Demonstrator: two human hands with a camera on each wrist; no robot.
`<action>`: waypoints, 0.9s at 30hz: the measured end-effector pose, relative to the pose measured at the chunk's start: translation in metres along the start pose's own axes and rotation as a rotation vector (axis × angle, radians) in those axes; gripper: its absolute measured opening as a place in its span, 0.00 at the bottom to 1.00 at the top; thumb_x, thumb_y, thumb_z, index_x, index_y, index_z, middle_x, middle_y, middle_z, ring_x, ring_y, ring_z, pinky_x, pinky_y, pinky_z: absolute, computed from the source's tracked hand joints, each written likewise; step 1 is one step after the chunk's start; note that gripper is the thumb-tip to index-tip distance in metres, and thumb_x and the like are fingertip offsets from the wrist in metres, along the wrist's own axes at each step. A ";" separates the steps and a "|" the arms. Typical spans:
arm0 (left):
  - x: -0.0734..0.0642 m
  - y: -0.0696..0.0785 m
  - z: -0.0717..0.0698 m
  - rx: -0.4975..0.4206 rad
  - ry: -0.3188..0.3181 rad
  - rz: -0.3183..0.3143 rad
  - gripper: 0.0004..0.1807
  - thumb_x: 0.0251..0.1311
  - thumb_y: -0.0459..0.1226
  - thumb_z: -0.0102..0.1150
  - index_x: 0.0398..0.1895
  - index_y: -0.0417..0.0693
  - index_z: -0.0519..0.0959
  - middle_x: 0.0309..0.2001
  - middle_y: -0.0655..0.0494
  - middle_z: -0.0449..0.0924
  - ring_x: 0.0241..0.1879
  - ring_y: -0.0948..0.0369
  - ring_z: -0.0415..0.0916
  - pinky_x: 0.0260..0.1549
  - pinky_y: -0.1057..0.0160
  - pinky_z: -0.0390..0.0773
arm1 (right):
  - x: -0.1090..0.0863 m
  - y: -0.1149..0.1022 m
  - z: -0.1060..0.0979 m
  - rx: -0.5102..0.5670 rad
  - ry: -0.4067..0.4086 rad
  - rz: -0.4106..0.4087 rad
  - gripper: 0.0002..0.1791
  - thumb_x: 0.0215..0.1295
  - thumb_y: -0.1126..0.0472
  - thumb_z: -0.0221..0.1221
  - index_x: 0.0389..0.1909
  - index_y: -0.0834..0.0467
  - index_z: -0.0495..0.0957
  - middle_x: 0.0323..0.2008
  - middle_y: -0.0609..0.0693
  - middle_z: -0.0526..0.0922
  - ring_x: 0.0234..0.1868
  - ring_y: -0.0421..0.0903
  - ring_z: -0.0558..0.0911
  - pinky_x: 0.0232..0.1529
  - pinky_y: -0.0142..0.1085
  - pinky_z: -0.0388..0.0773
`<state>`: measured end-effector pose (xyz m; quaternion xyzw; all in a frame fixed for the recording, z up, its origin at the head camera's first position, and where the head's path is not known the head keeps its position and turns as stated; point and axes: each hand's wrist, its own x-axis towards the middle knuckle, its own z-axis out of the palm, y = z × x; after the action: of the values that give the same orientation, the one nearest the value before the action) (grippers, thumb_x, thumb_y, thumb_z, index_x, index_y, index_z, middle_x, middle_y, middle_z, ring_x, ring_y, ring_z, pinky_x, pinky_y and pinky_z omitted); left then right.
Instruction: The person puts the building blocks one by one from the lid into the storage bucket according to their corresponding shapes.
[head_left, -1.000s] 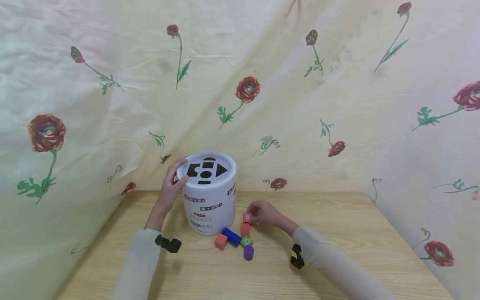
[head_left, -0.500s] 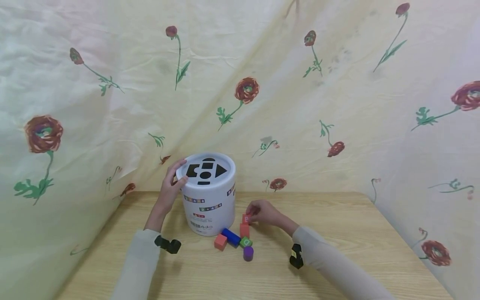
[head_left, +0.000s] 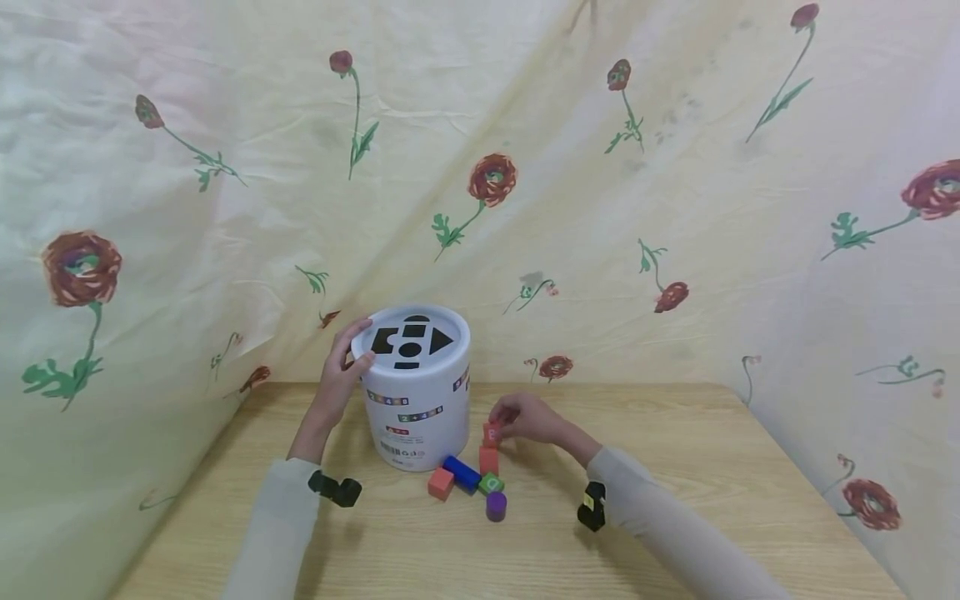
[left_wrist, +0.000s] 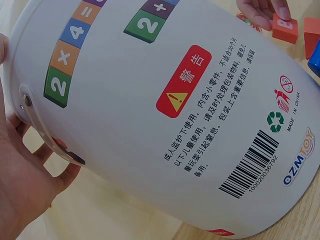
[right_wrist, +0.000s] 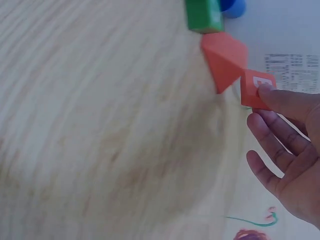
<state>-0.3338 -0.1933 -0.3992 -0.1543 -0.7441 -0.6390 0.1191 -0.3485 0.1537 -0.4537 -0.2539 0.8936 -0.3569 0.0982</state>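
Note:
A white toy bucket point(head_left: 416, 400) stands upright on the table, its lid pierced by shape cut-outs. My left hand point(head_left: 339, 379) grips its left rim, thumb over the lid's edge; the left wrist view shows fingers behind the pale carrying handle point(left_wrist: 47, 134). To the right of the bucket, my right hand point(head_left: 528, 419) pinches a red letter block point(head_left: 491, 433) between thumb and fingers. In the right wrist view this block point(right_wrist: 250, 92) overlaps the corner of a red triangular block point(right_wrist: 225, 57).
In front of the bucket lie a red cube point(head_left: 440, 483), a blue cylinder point(head_left: 462, 473), a green letter block point(head_left: 491, 483) and a purple cylinder point(head_left: 496, 506). A flower-printed cloth point(head_left: 585, 208) hangs behind the wooden table point(head_left: 660, 467).
The red letter block has turned in my right fingers and sits slightly higher. My left hand stays on the bucket, and the other blocks lie as before.

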 end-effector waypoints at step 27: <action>-0.008 0.020 0.002 0.005 -0.013 0.000 0.34 0.70 0.36 0.48 0.78 0.43 0.58 0.81 0.45 0.44 0.77 0.46 0.47 0.73 0.36 0.54 | -0.012 -0.096 -0.070 0.162 0.122 -0.214 0.14 0.62 0.60 0.70 0.48 0.56 0.85 0.45 0.52 0.88 0.46 0.48 0.85 0.51 0.41 0.84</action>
<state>-0.3183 -0.1895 -0.3843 -0.1582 -0.7464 -0.6362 0.1145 -0.3268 0.1421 -0.3369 -0.3168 0.8341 -0.4509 0.0251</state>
